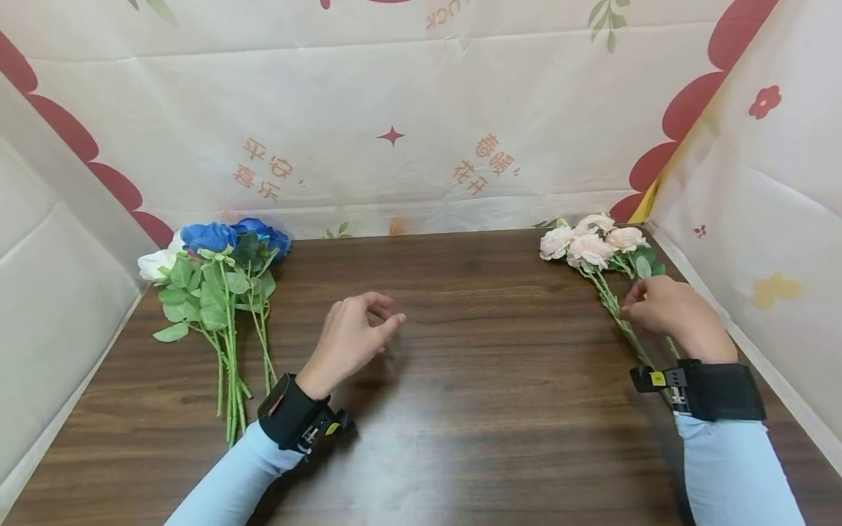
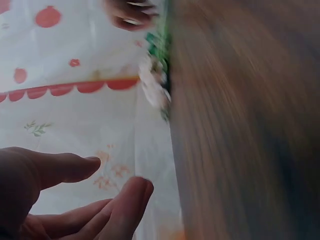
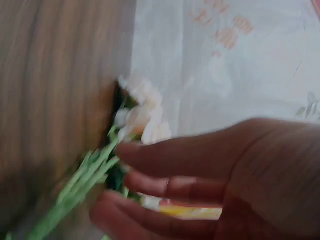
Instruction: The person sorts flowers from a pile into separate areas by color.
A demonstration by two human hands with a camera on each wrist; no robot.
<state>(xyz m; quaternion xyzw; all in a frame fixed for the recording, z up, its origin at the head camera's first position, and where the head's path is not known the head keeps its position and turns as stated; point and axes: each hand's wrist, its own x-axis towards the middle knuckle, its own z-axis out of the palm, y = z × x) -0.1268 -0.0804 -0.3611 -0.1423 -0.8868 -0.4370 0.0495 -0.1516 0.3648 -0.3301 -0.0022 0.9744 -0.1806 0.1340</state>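
Pale pink artificial flowers (image 1: 590, 248) with green stems (image 1: 618, 310) lie at the table's back right. Over those stems is my right hand (image 1: 677, 310); in the right wrist view its thumb (image 3: 165, 155) and fingers stand apart, with the stems just beyond the fingertips. My left hand (image 1: 351, 336) hovers above the middle of the table, fingers loosely bent and nothing between them. To its left lies a bunch of blue roses (image 1: 209, 237) and white ones (image 1: 156, 264), their long green stems (image 1: 232, 365) pointing toward me.
The dark wooden table (image 1: 473, 409) is bounded by a printed cloth (image 1: 395, 88) at the back and pale walls on both sides. The right-hand wall (image 1: 776, 219) stands close beside my right forearm. Each wrist wears a black strap with a camera.
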